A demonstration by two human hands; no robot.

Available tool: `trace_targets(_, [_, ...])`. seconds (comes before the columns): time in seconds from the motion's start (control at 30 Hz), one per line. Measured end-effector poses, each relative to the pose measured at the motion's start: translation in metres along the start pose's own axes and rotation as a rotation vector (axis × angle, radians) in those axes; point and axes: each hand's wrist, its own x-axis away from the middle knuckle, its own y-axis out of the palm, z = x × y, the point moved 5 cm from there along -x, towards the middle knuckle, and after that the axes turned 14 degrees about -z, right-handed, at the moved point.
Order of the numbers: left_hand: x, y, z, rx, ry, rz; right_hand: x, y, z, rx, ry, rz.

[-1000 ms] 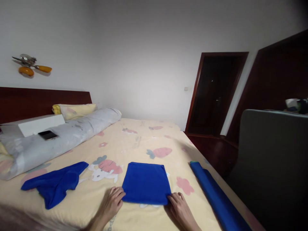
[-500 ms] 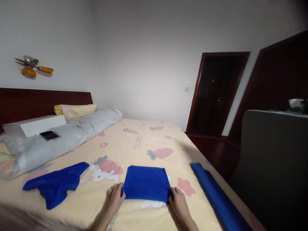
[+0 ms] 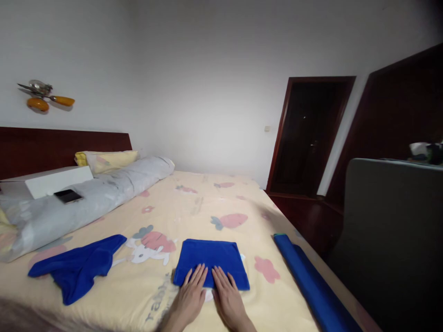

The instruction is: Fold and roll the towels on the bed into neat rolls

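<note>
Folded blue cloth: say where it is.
Head view, low centre: the folded blue cloth lies between the crumpled blue cloth and the long blue bundle, its near part under the left hand and right hand.

Light: dim overall; wall (image 3: pixel 211 106) palest mid-frame, greys toward the upper corners. Door (image 3: pixel 299 143), right of centre: near-black, small glints. Chair back (image 3: pixel 391 230), lower right: deep shadow. Bedspread (image 3: pixel 194 207), right of centre: soft shadow. Lower-left corner: smeared. Upper-right corner: blackened. Right side: verticals lean, stretched.
</note>
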Motion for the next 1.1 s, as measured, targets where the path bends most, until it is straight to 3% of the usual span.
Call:
trace_targets(0.27, [0.040, -0.023, -0.059, 0.018, -0.065, -0.049, 0.043, -0.017, 0.067, -0.008, 0.141, -0.046])
trace_targets(0.43, [0.047, -0.023, -0.084, 0.074, -0.033, -0.057, 0.054, -0.029, 0.081, -0.043, 0.100, -0.092])
trace_targets(0.63, [0.044, -0.036, -0.086, 0.062, -0.042, 0.037, 0.043, -0.050, 0.079, 0.000, 0.115, 0.028])
trace_targets(0.9, [0.037, -0.042, -0.082, 0.087, -0.094, 0.024, 0.038, -0.055, 0.078, -0.097, 0.093, 0.055])
trace_targets(1.1, [0.037, -0.060, -0.082, 0.240, -0.092, 0.064, 0.043, -0.065, 0.081, -0.281, 0.124, 0.028])
